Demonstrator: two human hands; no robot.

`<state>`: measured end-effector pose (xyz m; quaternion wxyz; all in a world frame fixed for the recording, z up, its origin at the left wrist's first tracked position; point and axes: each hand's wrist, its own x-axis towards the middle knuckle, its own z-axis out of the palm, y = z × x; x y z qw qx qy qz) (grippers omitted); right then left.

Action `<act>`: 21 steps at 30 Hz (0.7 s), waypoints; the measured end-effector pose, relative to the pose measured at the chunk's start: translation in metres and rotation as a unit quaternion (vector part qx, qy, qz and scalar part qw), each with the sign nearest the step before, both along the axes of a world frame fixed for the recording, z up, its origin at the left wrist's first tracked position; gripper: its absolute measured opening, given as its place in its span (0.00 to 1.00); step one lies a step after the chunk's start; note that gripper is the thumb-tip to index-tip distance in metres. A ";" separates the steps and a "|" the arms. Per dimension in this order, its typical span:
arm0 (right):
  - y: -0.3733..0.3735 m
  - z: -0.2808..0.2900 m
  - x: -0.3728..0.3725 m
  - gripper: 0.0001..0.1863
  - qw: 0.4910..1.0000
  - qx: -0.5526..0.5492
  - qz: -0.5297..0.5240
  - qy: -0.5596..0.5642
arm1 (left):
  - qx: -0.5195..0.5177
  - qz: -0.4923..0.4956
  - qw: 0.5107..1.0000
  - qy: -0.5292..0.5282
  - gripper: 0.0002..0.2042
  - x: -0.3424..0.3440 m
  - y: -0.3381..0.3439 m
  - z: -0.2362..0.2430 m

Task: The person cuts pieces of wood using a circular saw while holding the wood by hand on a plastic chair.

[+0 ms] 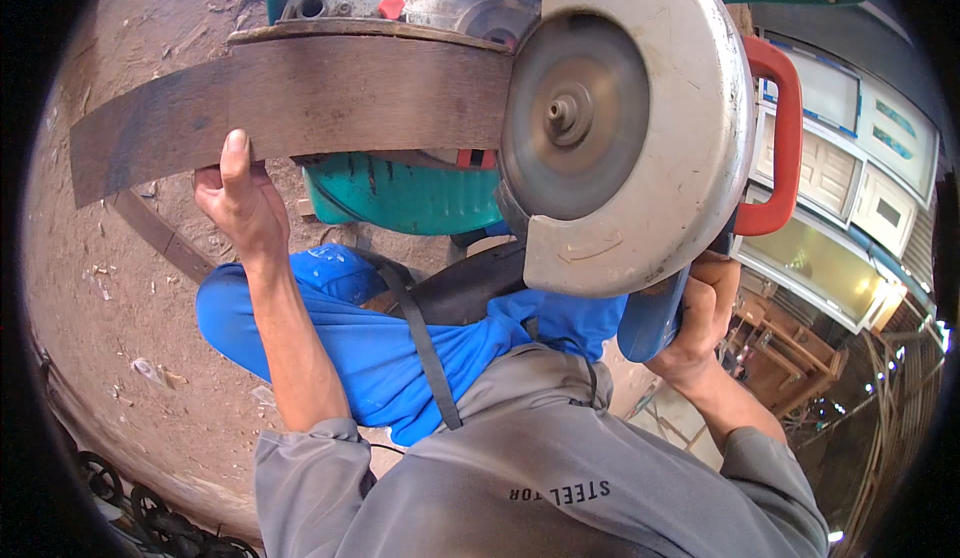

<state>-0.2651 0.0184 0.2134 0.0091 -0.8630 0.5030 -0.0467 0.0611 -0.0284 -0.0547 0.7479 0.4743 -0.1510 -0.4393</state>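
Observation:
A miter saw with a grey blade guard (690, 78) stands in front of me, its round blade (575, 118) smeared as if spinning. My right hand (703, 313) is wrapped round the saw's blue handle (650, 316), below the guard. On the saw's base lies a long brown wooden board (330, 93), its right end at the blade and its left end sticking out past the base. My left hand (243, 198) grips the board's near edge, thumb on top and fingers underneath, partly hidden.
A red carry handle (780, 138) juts from the saw's right side. The saw's green base (400, 193) sits close over my knees. Brown dirt floor (150, 298) with scraps spreads at left. Pale door panels (815, 158) and a wooden rack (790, 348) stand at right.

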 end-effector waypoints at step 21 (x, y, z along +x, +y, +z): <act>0.008 -0.005 0.001 0.17 1.000 0.009 -0.025 0.014 | 0.011 -0.003 1.000 0.004 0.19 0.000 -0.003 0.004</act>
